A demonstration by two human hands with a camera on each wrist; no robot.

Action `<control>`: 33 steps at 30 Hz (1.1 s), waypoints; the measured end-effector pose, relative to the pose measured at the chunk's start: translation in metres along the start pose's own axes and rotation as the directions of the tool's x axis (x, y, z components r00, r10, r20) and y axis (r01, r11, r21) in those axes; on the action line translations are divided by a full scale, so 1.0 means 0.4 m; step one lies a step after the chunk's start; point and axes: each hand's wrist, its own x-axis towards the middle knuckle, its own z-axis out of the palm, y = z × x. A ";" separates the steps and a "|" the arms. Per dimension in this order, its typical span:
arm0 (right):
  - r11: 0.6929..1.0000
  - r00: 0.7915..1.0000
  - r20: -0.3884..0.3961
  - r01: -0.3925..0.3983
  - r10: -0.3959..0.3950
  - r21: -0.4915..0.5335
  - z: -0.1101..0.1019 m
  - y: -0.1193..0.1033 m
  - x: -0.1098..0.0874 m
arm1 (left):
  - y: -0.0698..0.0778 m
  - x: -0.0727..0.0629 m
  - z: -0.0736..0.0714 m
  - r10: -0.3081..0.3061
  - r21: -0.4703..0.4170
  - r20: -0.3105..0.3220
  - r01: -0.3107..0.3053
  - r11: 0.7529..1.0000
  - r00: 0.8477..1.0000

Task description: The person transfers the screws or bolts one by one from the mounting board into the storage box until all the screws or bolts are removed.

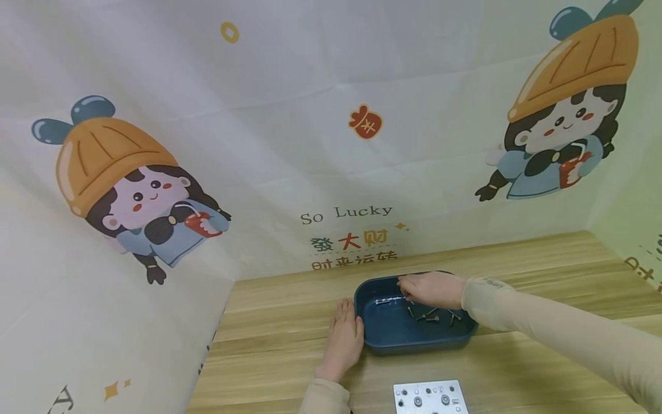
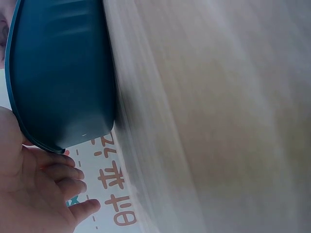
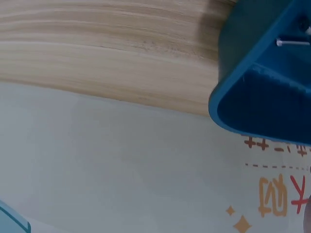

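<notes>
A dark blue tray (image 1: 398, 339) stands on the wooden table, with several small metal screws (image 1: 432, 318) lying loose inside it. My left hand (image 1: 343, 339) rests along the tray's left outer wall, fingers fairly straight; the left wrist view shows this hand (image 2: 43, 194) beside the tray's rim (image 2: 12, 92). Over the tray's back part my right hand (image 1: 433, 289) reaches in with bent fingers pointing down. A small shiny bit shows just under its fingertips, but whether they pinch it is hidden. In the right wrist view a screw (image 3: 292, 42) lies in the tray.
Nearer to me than the tray lies a silver metal plate (image 1: 429, 397) with holes and round fittings, cut off by the frame's bottom edge. A printed cloth (image 1: 279, 144) hangs behind the wooden table (image 1: 274, 328) and along its sides.
</notes>
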 end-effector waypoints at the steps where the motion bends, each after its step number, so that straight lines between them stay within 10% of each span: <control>1: 1.000 1.000 0.012 -0.006 0.006 0.027 0.004 0.001 0.001 | 0.000 0.000 0.000 0.001 0.000 -0.001 -0.001 1.000 1.000; 19: 0.990 0.999 0.042 0.002 0.004 -0.140 0.019 0.005 -0.017 | 0.002 -0.002 0.002 0.011 -0.005 -0.020 -0.011 1.000 1.000; 33: 0.993 0.992 -0.047 -0.114 0.113 -0.012 0.001 0.006 -0.051 | 0.001 -0.001 0.001 -0.004 0.000 0.003 0.004 1.000 1.000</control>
